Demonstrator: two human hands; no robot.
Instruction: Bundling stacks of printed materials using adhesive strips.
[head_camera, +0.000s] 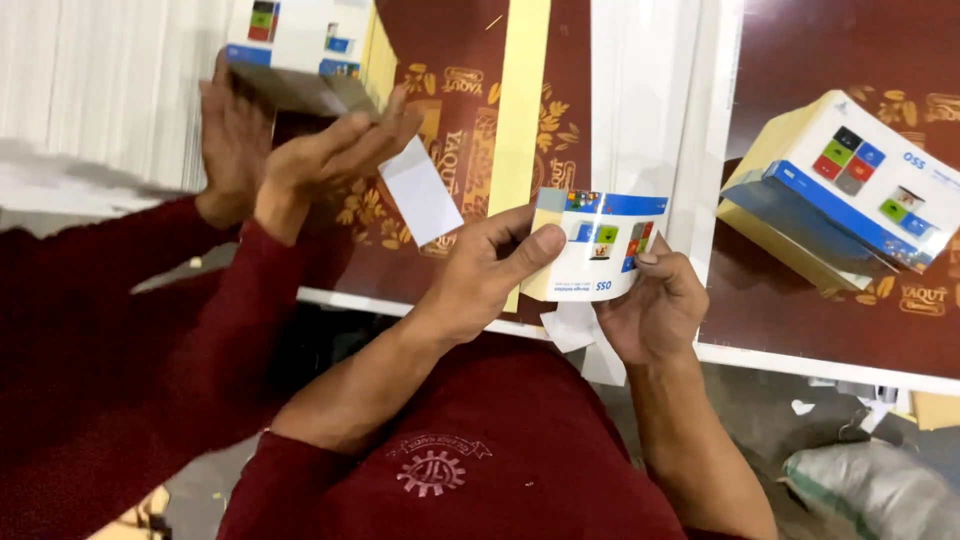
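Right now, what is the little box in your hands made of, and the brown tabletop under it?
The small printed box, held between the left hand and right hand, looks like thin glossy cardboard: it shines, and its edges are folded and flat. The brown tabletop seems to be smooth laminated board with gold print, though plastic sheet is possible.

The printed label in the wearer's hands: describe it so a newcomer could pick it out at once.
Start at the dark red patterned table. At its near edge, the left hand and right hand hold a printed label. Unlike the stacked labels further right, it is one curved sheet.
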